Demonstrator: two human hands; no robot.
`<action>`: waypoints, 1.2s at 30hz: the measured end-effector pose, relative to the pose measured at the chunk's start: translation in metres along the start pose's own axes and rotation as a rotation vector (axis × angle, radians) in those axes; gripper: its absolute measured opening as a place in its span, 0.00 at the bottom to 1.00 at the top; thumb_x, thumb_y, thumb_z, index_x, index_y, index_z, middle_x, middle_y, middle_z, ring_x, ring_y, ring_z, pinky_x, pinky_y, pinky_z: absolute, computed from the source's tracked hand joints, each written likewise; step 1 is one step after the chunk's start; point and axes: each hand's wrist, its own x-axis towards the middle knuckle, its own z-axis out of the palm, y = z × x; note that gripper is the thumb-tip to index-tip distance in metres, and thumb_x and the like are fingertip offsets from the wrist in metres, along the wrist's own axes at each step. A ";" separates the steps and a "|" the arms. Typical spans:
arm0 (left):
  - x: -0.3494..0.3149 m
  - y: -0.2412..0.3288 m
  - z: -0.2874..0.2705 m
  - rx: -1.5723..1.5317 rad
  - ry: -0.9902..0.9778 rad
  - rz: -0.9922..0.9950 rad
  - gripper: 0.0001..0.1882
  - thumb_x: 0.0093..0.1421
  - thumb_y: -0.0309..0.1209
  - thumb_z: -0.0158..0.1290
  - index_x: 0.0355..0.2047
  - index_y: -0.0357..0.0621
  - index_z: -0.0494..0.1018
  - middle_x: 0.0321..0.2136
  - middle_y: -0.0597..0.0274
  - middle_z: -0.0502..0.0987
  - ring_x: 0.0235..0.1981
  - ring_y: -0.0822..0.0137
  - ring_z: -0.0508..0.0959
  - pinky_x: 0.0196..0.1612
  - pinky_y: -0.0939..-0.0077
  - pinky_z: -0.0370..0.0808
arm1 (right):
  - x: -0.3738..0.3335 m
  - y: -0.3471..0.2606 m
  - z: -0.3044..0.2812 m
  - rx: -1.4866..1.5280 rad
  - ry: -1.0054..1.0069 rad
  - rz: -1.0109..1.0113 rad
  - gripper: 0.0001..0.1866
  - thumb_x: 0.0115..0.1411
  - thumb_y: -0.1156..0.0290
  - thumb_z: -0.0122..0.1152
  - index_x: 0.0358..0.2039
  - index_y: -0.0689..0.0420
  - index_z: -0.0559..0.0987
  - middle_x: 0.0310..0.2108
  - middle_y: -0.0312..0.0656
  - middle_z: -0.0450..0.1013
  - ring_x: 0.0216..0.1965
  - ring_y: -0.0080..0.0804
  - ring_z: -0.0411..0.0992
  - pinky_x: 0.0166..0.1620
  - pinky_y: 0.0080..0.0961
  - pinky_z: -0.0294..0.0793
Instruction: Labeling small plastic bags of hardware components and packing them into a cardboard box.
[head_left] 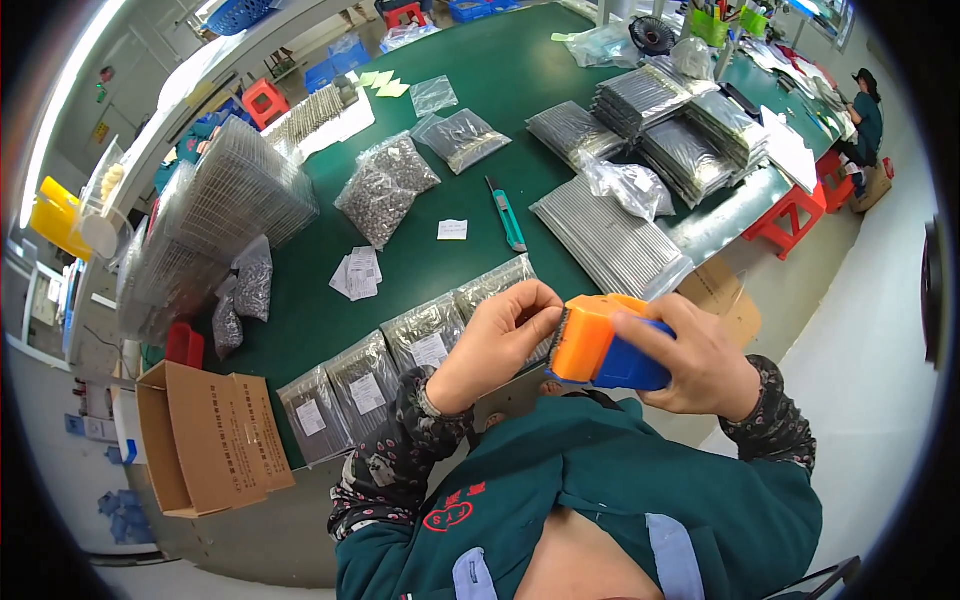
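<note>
Green shirt [720,490] nearest; tape dispenser [597,345] in right grip [705,360], beside left grip [500,345].

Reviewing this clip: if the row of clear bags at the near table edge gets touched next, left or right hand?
Likely the left hand: it is nearer the bags, while the right hand is farther off and wrapped around the tape dispenser.

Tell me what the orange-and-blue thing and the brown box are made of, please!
The orange-and-blue thing is probably hard, slightly glossy plastic: its sides look smooth and brightly coloured. The brown box looks like matte cardboard, with stiff, folded flaps.
</note>
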 end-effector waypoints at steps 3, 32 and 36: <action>0.006 -0.006 -0.004 0.110 0.171 0.055 0.06 0.57 0.26 0.48 0.30 0.35 0.67 0.22 0.71 0.68 0.23 0.82 0.64 0.26 0.87 0.64 | 0.003 0.011 -0.008 -0.089 -0.031 -0.045 0.42 0.33 0.69 0.66 0.54 0.43 0.64 0.32 0.46 0.65 0.30 0.41 0.68 0.31 0.30 0.71; 0.015 0.034 0.037 1.111 0.404 0.801 0.07 0.46 0.17 0.51 0.25 0.38 0.67 0.21 0.57 0.68 0.23 0.57 0.69 0.25 0.70 0.67 | 0.081 0.093 0.062 -0.033 -0.057 0.357 0.30 0.38 0.69 0.62 0.48 0.48 0.69 0.31 0.46 0.65 0.30 0.42 0.70 0.31 0.35 0.71; 0.019 0.018 0.018 0.990 0.413 0.553 0.04 0.48 0.19 0.51 0.24 0.37 0.67 0.21 0.59 0.68 0.21 0.63 0.69 0.24 0.76 0.66 | 0.048 0.141 0.103 -0.343 0.142 0.111 0.23 0.45 0.72 0.52 0.46 0.50 0.69 0.29 0.43 0.64 0.33 0.39 0.68 0.35 0.32 0.68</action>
